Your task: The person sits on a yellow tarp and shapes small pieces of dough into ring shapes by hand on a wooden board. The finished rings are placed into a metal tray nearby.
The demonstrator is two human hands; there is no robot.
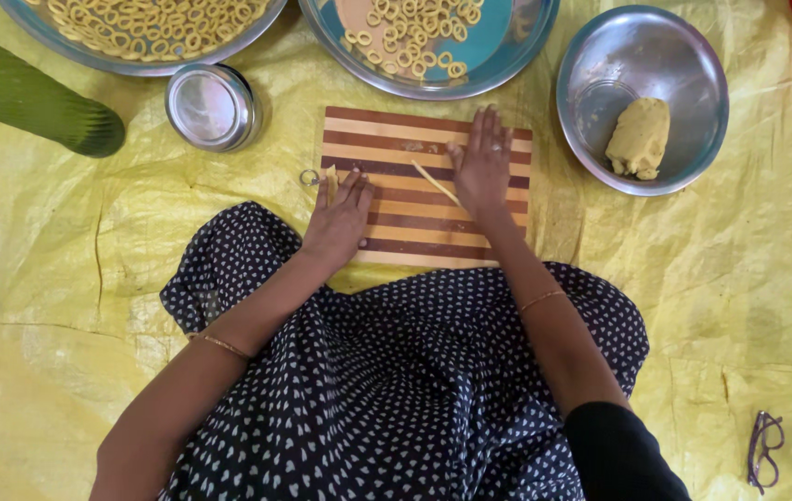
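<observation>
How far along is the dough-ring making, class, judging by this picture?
Done: many rings lie on the left tray and fewer on the right tray. In hand: the right hand lies on a thin dough strip on the striped board; the left hand rests beside it. Left: a dough lump in the steel bowl.

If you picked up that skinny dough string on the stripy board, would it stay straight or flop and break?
The dough string would probably droop, since it looks very thin and soft under the right hand. It might tear easily too. On the flat striped board it likely rolls when pushed, being round and long.
</observation>
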